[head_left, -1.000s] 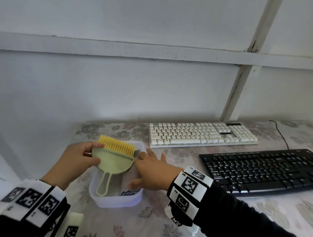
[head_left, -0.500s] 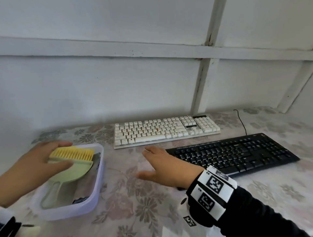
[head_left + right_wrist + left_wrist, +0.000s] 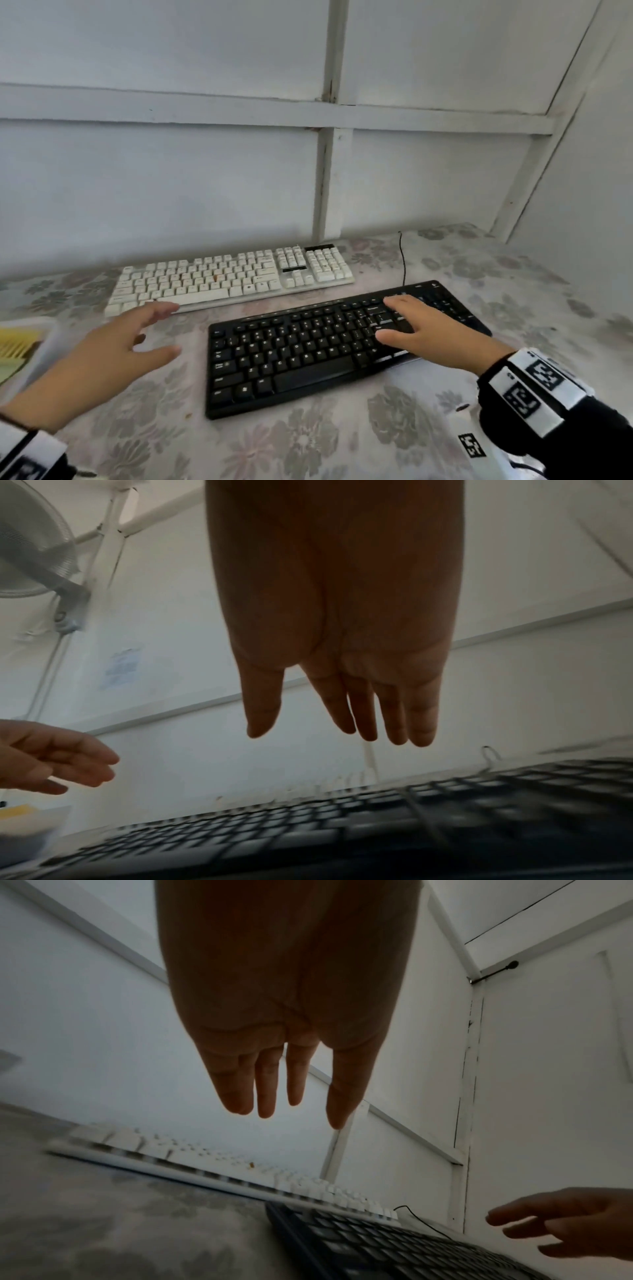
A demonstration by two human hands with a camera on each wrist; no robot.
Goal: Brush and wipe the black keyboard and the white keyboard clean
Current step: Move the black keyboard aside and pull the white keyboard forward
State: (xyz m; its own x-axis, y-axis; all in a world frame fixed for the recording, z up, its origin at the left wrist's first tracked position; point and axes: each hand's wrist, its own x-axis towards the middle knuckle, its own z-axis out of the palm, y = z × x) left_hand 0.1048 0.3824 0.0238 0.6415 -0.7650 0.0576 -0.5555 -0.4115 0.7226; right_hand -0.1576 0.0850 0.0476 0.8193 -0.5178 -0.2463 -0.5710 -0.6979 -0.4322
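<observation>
The black keyboard (image 3: 308, 346) lies near me on the flowered tablecloth, with the white keyboard (image 3: 229, 277) behind it by the wall. My right hand (image 3: 411, 329) hovers over the right part of the black keyboard, fingers spread and empty; whether it touches the keys I cannot tell. Left of the black keyboard, my left hand (image 3: 137, 339) is above the cloth with straight fingers, holding nothing. In the left wrist view the left hand (image 3: 284, 1107) hangs above the white keyboard (image 3: 219, 1167) and black keyboard (image 3: 394, 1242). In the right wrist view the right hand (image 3: 342, 734) is above the black keyboard (image 3: 308, 831).
A clear plastic tub (image 3: 41, 346) with the yellow-bristled brush (image 3: 17, 342) sits at the left edge. A black cable (image 3: 403, 257) runs from the black keyboard toward the wall. A wall fan (image 3: 31, 550) shows in the right wrist view. The wall (image 3: 205, 171) stands close behind the white keyboard.
My left hand let go of the brush in the tub and moved right toward the keyboards. My right hand moved right, from the cloth to over the black keyboard. The view swung right.
</observation>
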